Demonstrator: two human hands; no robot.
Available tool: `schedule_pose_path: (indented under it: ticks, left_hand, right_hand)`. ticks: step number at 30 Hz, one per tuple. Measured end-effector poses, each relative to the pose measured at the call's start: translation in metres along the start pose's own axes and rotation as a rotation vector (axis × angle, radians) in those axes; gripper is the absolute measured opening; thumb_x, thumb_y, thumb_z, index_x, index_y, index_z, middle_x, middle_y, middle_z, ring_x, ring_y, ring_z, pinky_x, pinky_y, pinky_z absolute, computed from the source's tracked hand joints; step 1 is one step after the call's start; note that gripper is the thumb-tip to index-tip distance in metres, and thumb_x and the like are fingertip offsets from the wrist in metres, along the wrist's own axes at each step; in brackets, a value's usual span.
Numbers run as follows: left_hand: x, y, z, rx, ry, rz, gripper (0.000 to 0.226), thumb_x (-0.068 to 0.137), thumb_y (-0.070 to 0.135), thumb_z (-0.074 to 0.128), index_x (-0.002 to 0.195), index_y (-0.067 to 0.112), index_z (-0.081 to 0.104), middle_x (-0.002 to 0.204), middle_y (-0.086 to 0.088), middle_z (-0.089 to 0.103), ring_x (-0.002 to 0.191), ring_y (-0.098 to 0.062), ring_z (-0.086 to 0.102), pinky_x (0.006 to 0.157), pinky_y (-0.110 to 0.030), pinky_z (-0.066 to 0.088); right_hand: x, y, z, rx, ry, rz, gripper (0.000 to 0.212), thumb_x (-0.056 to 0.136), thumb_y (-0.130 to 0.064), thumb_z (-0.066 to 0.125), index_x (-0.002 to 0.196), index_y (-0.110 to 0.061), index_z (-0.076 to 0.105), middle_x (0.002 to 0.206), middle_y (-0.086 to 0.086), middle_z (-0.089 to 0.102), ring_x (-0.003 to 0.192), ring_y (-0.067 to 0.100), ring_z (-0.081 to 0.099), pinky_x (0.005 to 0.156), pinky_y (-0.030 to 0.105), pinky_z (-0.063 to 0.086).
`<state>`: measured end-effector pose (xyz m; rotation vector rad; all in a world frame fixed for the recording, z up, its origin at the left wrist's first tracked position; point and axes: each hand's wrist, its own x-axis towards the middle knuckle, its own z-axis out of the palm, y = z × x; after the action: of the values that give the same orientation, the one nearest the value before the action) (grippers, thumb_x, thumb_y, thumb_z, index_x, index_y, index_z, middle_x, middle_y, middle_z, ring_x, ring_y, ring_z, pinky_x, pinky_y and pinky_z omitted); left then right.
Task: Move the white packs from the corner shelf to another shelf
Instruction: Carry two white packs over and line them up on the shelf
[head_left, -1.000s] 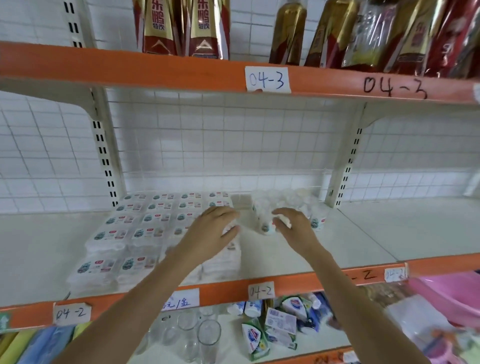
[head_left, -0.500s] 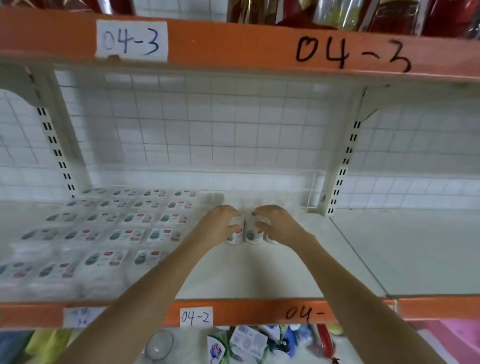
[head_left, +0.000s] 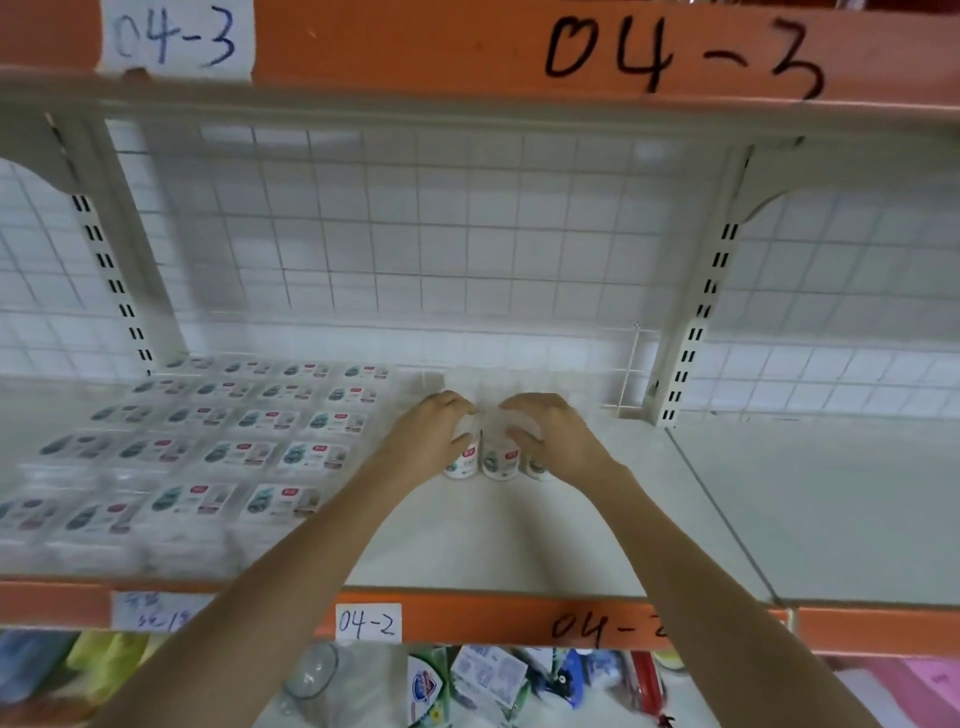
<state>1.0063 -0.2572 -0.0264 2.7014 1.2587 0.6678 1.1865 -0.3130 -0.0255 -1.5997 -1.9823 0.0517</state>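
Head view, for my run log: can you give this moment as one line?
stage: grasping | left hand: grips packs | right hand: grips packs | packs: upright on shelf, beside flat boxes

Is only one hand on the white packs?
No, the left hand and right hand both grip the white packs from opposite sides.

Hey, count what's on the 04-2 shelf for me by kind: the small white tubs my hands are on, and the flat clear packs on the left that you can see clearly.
Small white round tubs gripped between left hand and right hand: 3 visible
Flat clear plastic packs with teal and red labels: about 21, left edge blurred
Total: about 24
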Motion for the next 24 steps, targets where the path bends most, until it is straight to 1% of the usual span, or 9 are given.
schedule_pose_path:
  ticks: [2, 4, 6, 9, 12, 14, 18, 22, 24]
  left_hand:
    - [0.008, 0.01, -0.005, -0.017, 0.034, 0.039, 0.039, 0.089, 0.023, 0.056, 0.126, 0.013, 0.052, 0.131, -0.002, 0.052, 0.119, -0.019, 0.047, 0.095, -0.026, 0.038]
    - [0.019, 0.024, -0.007, -0.047, 0.054, 0.091, 0.039, 0.09, 0.024, 0.056, 0.127, 0.014, 0.052, 0.131, -0.001, 0.051, 0.12, -0.018, 0.047, 0.096, -0.026, 0.037]
    - [0.03, 0.039, -0.003, -0.072, 0.03, 0.128, 0.037, 0.09, 0.024, 0.055, 0.125, 0.014, 0.053, 0.131, 0.0, 0.052, 0.12, -0.017, 0.047, 0.097, -0.027, 0.038]
    - [0.039, 0.058, 0.012, -0.058, -0.054, 0.149, 0.039, 0.09, 0.029, 0.055, 0.127, 0.016, 0.052, 0.132, 0.0, 0.05, 0.12, -0.016, 0.047, 0.096, -0.029, 0.039]
    - [0.042, 0.068, 0.024, 0.028, -0.114, 0.18, 0.044, 0.09, 0.031, 0.056, 0.13, 0.016, 0.049, 0.135, -0.001, 0.048, 0.121, -0.017, 0.046, 0.094, -0.027, 0.036]
    - [0.042, 0.07, 0.028, 0.065, -0.119, 0.191, 0.042, 0.09, 0.028, 0.055, 0.129, 0.015, 0.049, 0.134, -0.002, 0.049, 0.121, -0.018, 0.046, 0.093, -0.025, 0.034]
    - [0.043, 0.067, 0.032, 0.025, -0.109, 0.193, 0.034, 0.09, 0.023, 0.056, 0.122, 0.012, 0.053, 0.127, -0.003, 0.053, 0.117, -0.019, 0.049, 0.091, -0.025, 0.035]
    - [0.042, 0.066, 0.033, -0.003, -0.108, 0.188, 0.032, 0.089, 0.021, 0.057, 0.12, 0.012, 0.054, 0.126, -0.002, 0.053, 0.116, -0.018, 0.049, 0.09, -0.024, 0.036]
    - [0.04, 0.068, 0.034, 0.002, -0.094, 0.173, 0.033, 0.09, 0.021, 0.055, 0.122, 0.013, 0.053, 0.128, -0.001, 0.052, 0.117, -0.017, 0.048, 0.088, -0.022, 0.035]
  right_hand:
    - [-0.002, 0.007, -0.021, 0.079, 0.133, 0.072, 0.026, 0.089, -0.01, 0.057, 0.115, -0.01, 0.063, 0.121, 0.004, 0.062, 0.115, 0.02, 0.053, 0.094, 0.013, 0.03]
    - [-0.008, 0.019, -0.042, 0.072, 0.211, 0.129, 0.022, 0.091, -0.009, 0.055, 0.109, -0.01, 0.066, 0.117, 0.003, 0.065, 0.113, 0.019, 0.056, 0.094, 0.015, 0.033]
    - [-0.018, 0.031, -0.054, 0.021, 0.19, 0.158, 0.021, 0.091, -0.009, 0.054, 0.107, -0.01, 0.068, 0.115, 0.003, 0.066, 0.111, 0.018, 0.058, 0.091, 0.015, 0.036]
    - [-0.033, 0.045, -0.057, -0.017, 0.104, 0.194, 0.023, 0.089, -0.011, 0.057, 0.11, -0.009, 0.066, 0.118, 0.004, 0.065, 0.111, 0.018, 0.058, 0.089, 0.012, 0.033]
    - [-0.039, 0.054, -0.048, -0.021, 0.038, 0.236, 0.026, 0.088, -0.014, 0.059, 0.113, -0.012, 0.065, 0.119, 0.002, 0.064, 0.11, 0.019, 0.058, 0.089, 0.016, 0.036]
    - [-0.04, 0.056, -0.042, -0.004, 0.04, 0.248, 0.025, 0.087, -0.013, 0.06, 0.111, -0.011, 0.066, 0.116, 0.003, 0.065, 0.107, 0.019, 0.059, 0.087, 0.018, 0.039]
    - [-0.038, 0.059, -0.036, 0.021, 0.067, 0.237, 0.022, 0.085, -0.011, 0.061, 0.106, -0.009, 0.067, 0.113, 0.005, 0.066, 0.103, 0.021, 0.06, 0.09, 0.025, 0.043]
    - [-0.04, 0.06, -0.033, -0.024, 0.102, 0.189, 0.021, 0.085, -0.009, 0.062, 0.105, -0.005, 0.068, 0.109, 0.007, 0.068, 0.101, 0.022, 0.061, 0.086, 0.017, 0.039]
    - [-0.041, 0.061, -0.03, -0.046, 0.132, 0.161, 0.019, 0.085, -0.008, 0.062, 0.103, -0.004, 0.068, 0.105, 0.008, 0.069, 0.1, 0.025, 0.061, 0.086, 0.017, 0.038]
